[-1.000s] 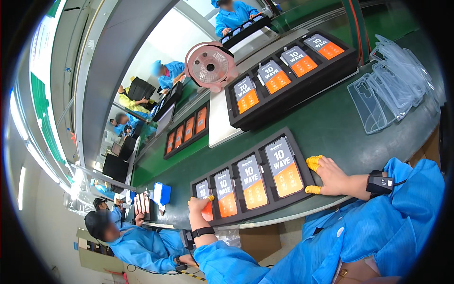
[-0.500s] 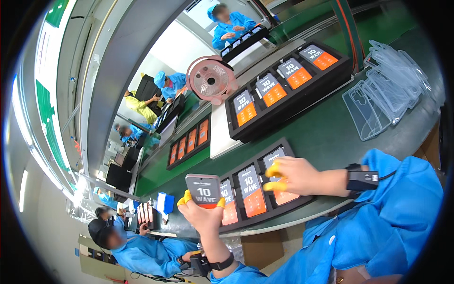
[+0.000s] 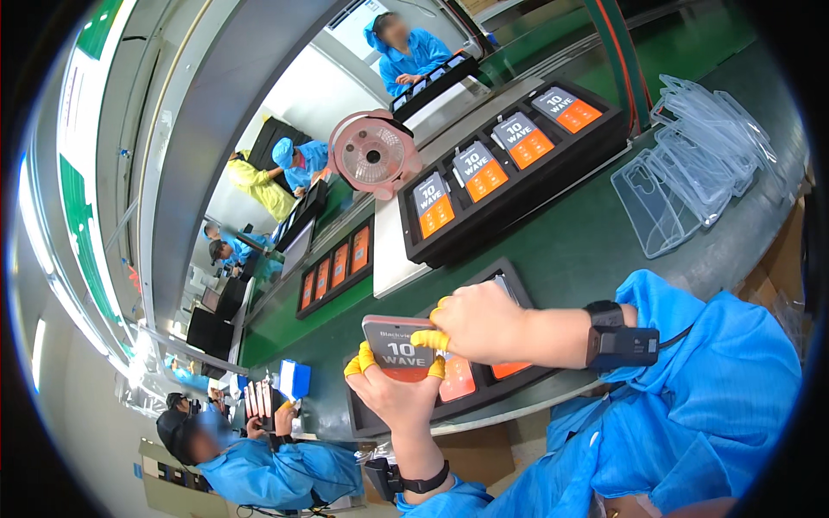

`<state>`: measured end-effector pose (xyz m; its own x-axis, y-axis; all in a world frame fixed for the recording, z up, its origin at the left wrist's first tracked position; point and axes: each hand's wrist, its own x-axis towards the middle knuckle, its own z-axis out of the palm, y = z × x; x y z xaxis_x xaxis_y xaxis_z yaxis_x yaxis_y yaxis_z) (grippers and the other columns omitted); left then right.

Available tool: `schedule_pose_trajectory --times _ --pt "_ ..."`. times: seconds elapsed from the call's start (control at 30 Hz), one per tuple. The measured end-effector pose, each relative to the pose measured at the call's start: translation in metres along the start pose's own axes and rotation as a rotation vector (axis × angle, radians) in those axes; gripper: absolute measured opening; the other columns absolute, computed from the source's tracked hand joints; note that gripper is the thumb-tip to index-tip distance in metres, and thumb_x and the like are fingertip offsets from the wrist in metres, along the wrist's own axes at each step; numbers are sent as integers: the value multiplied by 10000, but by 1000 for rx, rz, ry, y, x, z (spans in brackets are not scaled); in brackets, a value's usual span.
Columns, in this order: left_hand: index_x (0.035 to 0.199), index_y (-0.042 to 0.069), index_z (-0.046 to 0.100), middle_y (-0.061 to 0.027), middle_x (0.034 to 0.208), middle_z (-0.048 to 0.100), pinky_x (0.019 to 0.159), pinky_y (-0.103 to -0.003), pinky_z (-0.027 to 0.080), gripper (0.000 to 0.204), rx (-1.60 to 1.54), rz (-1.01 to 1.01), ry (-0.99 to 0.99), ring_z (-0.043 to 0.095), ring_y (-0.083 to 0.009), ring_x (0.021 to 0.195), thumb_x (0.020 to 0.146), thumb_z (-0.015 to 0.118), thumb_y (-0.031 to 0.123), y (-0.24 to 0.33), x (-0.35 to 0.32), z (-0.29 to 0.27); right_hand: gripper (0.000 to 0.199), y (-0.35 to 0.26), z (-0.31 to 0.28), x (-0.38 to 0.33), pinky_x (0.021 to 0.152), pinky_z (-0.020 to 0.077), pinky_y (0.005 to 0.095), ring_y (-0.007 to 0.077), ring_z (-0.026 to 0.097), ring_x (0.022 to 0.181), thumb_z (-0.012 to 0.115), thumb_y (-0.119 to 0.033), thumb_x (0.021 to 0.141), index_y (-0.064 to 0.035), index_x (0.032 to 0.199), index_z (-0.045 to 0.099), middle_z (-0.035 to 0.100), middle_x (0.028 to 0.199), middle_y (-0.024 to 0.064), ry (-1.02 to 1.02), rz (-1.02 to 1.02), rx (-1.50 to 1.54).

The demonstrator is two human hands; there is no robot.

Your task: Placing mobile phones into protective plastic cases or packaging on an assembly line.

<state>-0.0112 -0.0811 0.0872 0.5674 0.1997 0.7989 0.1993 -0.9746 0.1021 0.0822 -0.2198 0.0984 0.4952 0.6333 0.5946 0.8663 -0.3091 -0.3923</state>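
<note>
My left hand (image 3: 399,395) grips a smartphone (image 3: 395,332) by its lower part and holds it tilted up, its grey and orange front film facing me. Yellow finger cots cover several fingertips on both hands. At the phone's right edge, my right hand (image 3: 485,325) pinches with bent fingers; its palm side is hidden. Under both hands lies a black foam tray (image 3: 364,420) with more phones in its slots, partly covered by my hands and forearm.
Beyond stands a thicker black tray (image 3: 528,205) with several phones. Clear phone cases (image 3: 691,177) are heaped at the right. A pink fan (image 3: 373,155), a smaller phone tray (image 3: 335,266) and a blue box (image 3: 294,378) lie leftward. A co-worker (image 3: 259,462) sits at the left.
My right hand has moved left from the tray to the held phone's edge. The phone and left hand have shifted slightly right. The whole view has turned a little.
</note>
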Motion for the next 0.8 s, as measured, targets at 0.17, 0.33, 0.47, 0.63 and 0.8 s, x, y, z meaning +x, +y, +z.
schedule_pose_trajectory --times 0.17,0.33,0.47,0.63,0.8 --pt "998 -55 463 -183 948 427 794 -404 369 723 343 -92 -57 424 -338 914 428 750 287 -98 8 23 591 62 -7 -61 630 438 369 299 555 717 453 -592 706 -13 729 571 565 745 150 -314 258 -44" --pt "1012 -46 494 -198 1001 462 822 -357 396 732 550 -415 -597 437 -329 988 444 736 349 -204 -15 32 396 89 -13 -134 642 427 360 290 542 726 536 -420 742 -26 721 567 560 726 135 -242 463 -18" --pt "970 -43 542 -236 1036 494 819 -345 418 714 484 -532 -1053 478 -340 992 465 712 432 -252 -10 58 305 95 -18 -153 633 427 351 284 540 709 587 -330 726 -25 721 569 557 722 130 -188 551 -51" --pt "927 -49 564 -229 983 539 768 -340 451 755 424 -567 -1180 538 -320 920 449 706 517 -256 -18 44 295 95 -17 -152 637 428 350 280 532 715 594 -317 723 -24 750 572 547 723 122 -156 482 -53" --pt "723 -48 610 -239 809 586 768 -343 441 627 531 -489 -879 573 -299 848 522 654 544 -258 -32 49 357 87 -3 -155 712 419 352 280 489 845 583 -349 727 -34 895 564 514 873 126 -113 385 -30"
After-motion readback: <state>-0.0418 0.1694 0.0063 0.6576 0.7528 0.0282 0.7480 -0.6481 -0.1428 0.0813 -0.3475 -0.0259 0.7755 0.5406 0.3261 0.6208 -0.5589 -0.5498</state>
